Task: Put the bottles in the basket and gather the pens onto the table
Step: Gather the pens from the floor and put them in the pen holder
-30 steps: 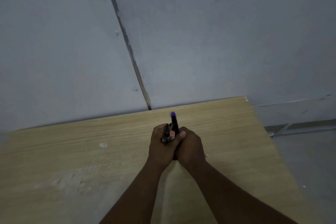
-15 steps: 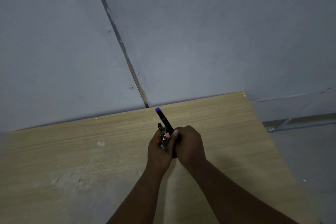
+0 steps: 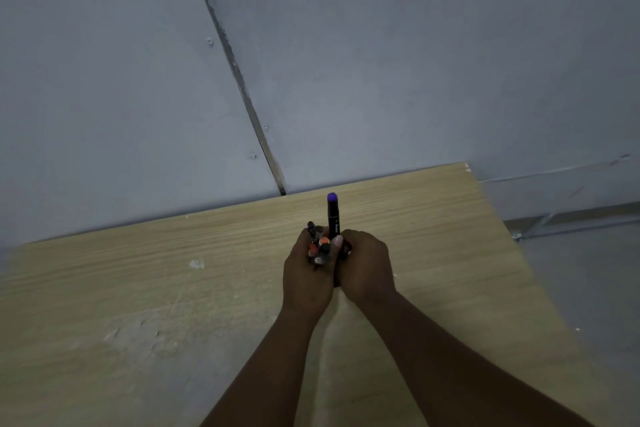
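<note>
Table (image 3: 138,288) bare — wall (image 3: 381,80) behind

Bundle of dark marker pens with orange caps (image 3: 320,246): lower barrels hidden inside the closed left hand (image 3: 306,279) and right hand (image 3: 365,269); their number cannot be told.
Tall black marker with purple tip (image 3: 333,215): lower half covered by the fingers; white lettering too small to read.
Light wooden table (image 3: 138,288): cut off at the left and bottom edges.
Forearms: cut off at the bottom edge.
</note>
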A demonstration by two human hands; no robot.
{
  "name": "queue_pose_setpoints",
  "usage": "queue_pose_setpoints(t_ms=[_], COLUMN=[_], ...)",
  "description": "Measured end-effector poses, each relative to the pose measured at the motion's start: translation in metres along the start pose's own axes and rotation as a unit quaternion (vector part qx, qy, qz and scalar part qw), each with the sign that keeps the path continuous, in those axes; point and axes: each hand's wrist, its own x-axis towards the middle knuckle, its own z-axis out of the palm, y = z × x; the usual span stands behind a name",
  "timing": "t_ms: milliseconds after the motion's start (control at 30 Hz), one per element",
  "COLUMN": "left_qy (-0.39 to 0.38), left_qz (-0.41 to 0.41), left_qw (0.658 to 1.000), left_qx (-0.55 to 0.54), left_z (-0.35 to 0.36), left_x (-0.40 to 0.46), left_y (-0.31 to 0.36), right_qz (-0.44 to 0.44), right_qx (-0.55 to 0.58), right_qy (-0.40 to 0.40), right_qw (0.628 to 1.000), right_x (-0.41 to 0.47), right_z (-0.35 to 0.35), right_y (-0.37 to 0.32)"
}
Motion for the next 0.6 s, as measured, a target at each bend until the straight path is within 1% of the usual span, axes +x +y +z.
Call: queue_pose_setpoints(t_ms=[167, 233, 333, 467, 533, 600], left_qy=[-0.021, -0.016, -0.006, -0.001, 0.001, -0.002], left_qz=[-0.03, -0.036, -0.014, -0.012, -0.004, 0.016], left_qw=[0.999, 0.998, 0.999, 1.0, 1.0, 1.0], left_qx=[-0.026, -0.038, -0.051, -0.027, -0.011, -0.018], left_z=[0.004, 0.007, 0.009, 0.012, 0.011, 0.009], left_x=[0.0, 0.001, 0.005, 0.009, 0.01, 0.007], left_y=[-0.009, -0.011, -0.013, -0.018, -0.019, -0.02], right_qz=[0.03, 0.033, 0.024, 0.009, 0.01, -0.001], right_qx=[0.033, 0.041, 0.049, 0.069, 0.075, 0.05], right_qy=[-0.003, -0.001, 0.007, 0.004, -0.011, -0.026], right_qw=[0.999, 0.999, 0.998, 0.998, 0.997, 0.998], right_x=[-0.001, -0.001, -0.002, -0.001, 0.001, 0.001], right_z=[0.004, 0.008, 0.011, 0.012, 0.012, 0.013], right_y=[-0.001, 0.001, 0.005, 0.012, 0.014, 0.015])
